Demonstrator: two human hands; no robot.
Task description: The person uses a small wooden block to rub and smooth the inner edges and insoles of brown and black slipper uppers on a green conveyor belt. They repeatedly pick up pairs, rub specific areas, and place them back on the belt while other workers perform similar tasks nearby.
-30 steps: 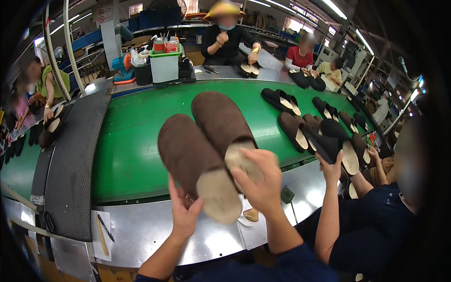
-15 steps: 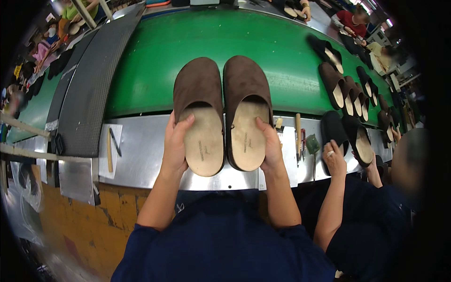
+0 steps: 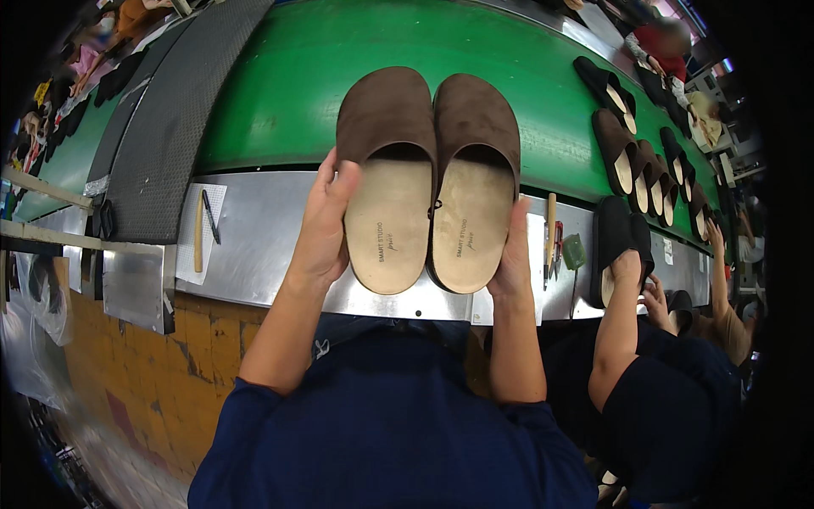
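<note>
Two brown suede-like clogs with beige insoles are held side by side in front of me, toes pointing away. My left hand [image 3: 326,216] grips the left clog [image 3: 386,114] by its outer side, thumb near the opening and the other fingers hidden underneath. On the other side, my right hand [image 3: 513,254] holds the right clog [image 3: 476,119] along its outer edge, its thumb upright against the side. The clogs touch along their inner sides, and a small dark loop shows between them. Both are raised above the metal table edge [image 3: 254,246].
Beyond the metal edge runs a green conveyor belt [image 3: 280,110], with several brown and black clogs [image 3: 612,148] at right. A co-worker's hand [image 3: 626,267] reaches into a black clog [image 3: 612,229]. Handled tools [image 3: 551,233] and a green brush-like item [image 3: 574,252] lie nearby. Left stands a dark ribbed panel [image 3: 182,110].
The two clogs have moved slightly right and up in the view, now touching each other. My thumbs have shifted from the insoles to the outer sides. The co-worker's hand has moved into the black clog.
</note>
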